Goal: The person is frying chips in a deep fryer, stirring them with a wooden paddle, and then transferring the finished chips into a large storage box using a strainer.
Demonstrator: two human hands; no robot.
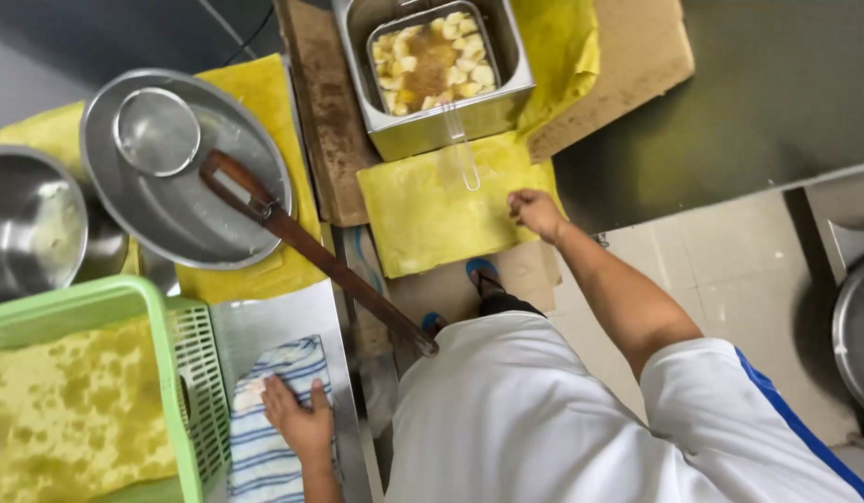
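Observation:
My left hand [300, 419] lies flat, fingers spread, on a blue-and-white striped cloth [264, 438] on the steel counter beside a green plastic basket [181, 373]. My right hand [534, 212] is stretched forward with loosely curled fingers at the edge of yellow oil-stained paper [432, 210], just below the wire handle [462, 154] of a fryer basket. The basket sits in a steel deep fryer [432, 61] full of pale food pieces in oil. Nothing shows in the right hand.
A round steel tray [185, 196] with a small lid and a long wooden-handled utensil [311, 247] lies on yellow paper. A steel bowl [27, 224] stands at the left. Cardboard [637, 56] lies at the back right, a large pot [856, 326] at the right edge.

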